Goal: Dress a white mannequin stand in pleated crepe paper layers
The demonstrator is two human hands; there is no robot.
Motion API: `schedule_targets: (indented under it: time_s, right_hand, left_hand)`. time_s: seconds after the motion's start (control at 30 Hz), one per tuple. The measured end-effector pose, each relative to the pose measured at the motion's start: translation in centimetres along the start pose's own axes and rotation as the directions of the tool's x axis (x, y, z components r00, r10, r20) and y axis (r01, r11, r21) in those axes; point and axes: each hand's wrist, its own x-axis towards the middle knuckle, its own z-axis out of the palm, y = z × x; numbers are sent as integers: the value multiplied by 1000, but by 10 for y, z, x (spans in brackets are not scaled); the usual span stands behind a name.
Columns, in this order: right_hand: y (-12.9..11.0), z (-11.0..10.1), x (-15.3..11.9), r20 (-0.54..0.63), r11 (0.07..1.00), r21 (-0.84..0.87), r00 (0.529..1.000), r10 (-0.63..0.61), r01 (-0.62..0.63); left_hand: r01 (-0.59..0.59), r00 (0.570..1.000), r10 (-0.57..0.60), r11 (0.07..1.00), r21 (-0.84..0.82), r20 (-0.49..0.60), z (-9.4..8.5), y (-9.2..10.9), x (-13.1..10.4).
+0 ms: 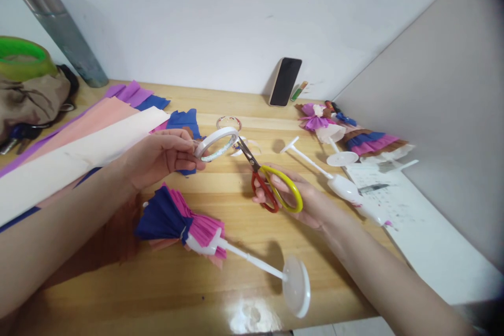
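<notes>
My left hand [167, 153] is closed on a roll of white tape [217, 145], pinched at its left side and raised above the table. In my right hand [281, 189] is a pair of scissors [271, 178] with one red and one yellow handle loop. Their dark blades point up and left, close to the right edge of the roll. Below my hands lies a white plastic stand [258, 265] with a round base, on its side. Pleated navy and pink paper [179, 218] is gathered around its upper end.
Strips of coloured crepe paper [79, 163] spread across the left. Behind are a flask [63, 31], a green tape roll on a bag [23, 58], and a phone [286, 81] leaning on the wall. More paper-dressed stands [338, 136] and a white board [433, 236] are at right.
</notes>
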Motion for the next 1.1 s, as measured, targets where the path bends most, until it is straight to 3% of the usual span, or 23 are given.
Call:
schedule_targets:
  time_s: [0.33,0.53,0.7,0.83,0.97,1.1]
  right_hand:
    - [5,5,6,5,999,-32,1000,-23,24]
    - [13,0,12,-76,991,44,990,-120,123]
    - [4,2,6,-127,958,109,960,-250,265]
    - [-8,11,-6,74,953,42,951,-301,299]
    - [-6,17,-8,354,985,6,921,-161,170]
    - [1,17,-2,479,994,26,871,-107,108]
  left_hand:
    - [23,999,-24,999,43,31,4,-2,0]
    - [17,998,-18,1000,23,54,4,-5,1]
    - [12,998,-12,1000,5,56,2,-9,2]
    - [-2,999,3,1000,-21,52,4,-12,2]
    - [-20,998,23,998,-60,64,6,-14,1]
    - [-37,997,42,996,-79,63,9,-13,-3]
